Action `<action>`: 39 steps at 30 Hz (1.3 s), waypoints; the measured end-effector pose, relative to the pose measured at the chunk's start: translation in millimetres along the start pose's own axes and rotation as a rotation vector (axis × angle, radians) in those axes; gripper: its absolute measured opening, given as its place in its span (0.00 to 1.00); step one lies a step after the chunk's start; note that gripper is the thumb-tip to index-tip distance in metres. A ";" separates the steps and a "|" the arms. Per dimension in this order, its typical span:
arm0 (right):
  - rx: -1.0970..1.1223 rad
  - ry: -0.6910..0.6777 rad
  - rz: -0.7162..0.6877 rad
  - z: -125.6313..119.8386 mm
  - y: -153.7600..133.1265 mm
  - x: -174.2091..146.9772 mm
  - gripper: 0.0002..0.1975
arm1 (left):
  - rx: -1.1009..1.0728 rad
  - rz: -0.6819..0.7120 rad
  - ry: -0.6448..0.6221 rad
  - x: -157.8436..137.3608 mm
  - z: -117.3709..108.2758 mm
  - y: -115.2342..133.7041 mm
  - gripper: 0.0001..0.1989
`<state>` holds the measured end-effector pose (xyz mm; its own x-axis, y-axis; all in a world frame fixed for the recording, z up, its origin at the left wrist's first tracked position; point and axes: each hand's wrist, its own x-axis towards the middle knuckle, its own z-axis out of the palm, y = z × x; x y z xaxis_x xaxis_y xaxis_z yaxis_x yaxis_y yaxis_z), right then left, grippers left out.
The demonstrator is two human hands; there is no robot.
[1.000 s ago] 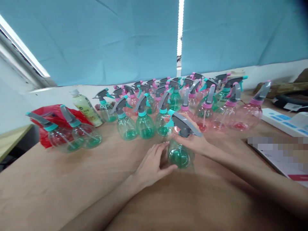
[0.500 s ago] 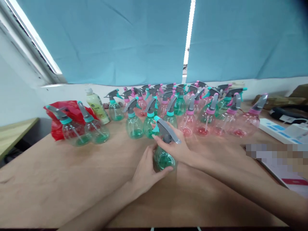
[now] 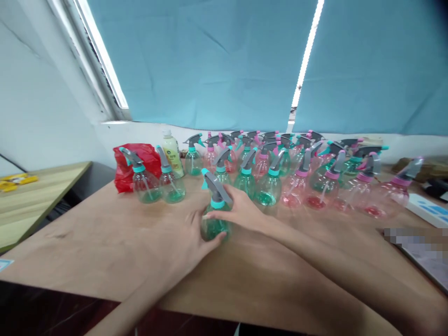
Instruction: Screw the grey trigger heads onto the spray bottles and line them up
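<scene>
Between my two hands is a green see-through spray bottle with a turquoise collar and a grey trigger head, over the front half of the table. My left hand is wrapped round the left side of its body, thumb across the front. From the right, my right hand grips the bottle just below the collar; some of its fingers are hidden behind the head. Just behind stand more green spray bottles, and pink spray bottles are to their right.
Two green spray bottles stand at the left before a red plastic bag and a pale yellow-green bottle. Several more fill the back. At the right lies a white power strip. A wooden side table stands left.
My view has swung left. The grey head now sits down on the turquoise collar, where a gap showed before. My right hand has dropped from the head to the neck.
</scene>
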<state>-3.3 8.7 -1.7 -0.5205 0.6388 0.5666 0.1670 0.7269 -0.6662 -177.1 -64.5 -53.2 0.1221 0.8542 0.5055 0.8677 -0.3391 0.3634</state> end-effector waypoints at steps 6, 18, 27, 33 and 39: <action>-0.150 0.188 0.186 -7.9 15.1 11.8 0.19 | 0.140 -0.121 0.070 24.0 -27.3 -40.7 0.34; -0.546 0.231 0.388 7.8 26.1 47.2 0.31 | 0.528 -0.207 0.011 69.9 -33.0 -29.0 0.31; -0.586 0.191 0.448 12.1 34.6 69.2 0.37 | 0.668 -0.181 -0.014 87.0 -35.0 -35.7 0.33; -0.579 0.145 0.468 6.1 34.6 72.1 0.32 | 0.685 -0.144 -0.019 93.8 -33.1 -45.2 0.30; -0.475 0.013 0.466 -7.6 27.5 73.0 0.23 | 0.675 -0.125 0.012 91.8 -34.2 -48.3 0.33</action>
<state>-30.3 77.3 25.0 -0.2947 0.9140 0.2789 0.7248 0.4040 -0.5581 -224.2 16.8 2.5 -0.0001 0.8650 0.5018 0.9857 0.0848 -0.1459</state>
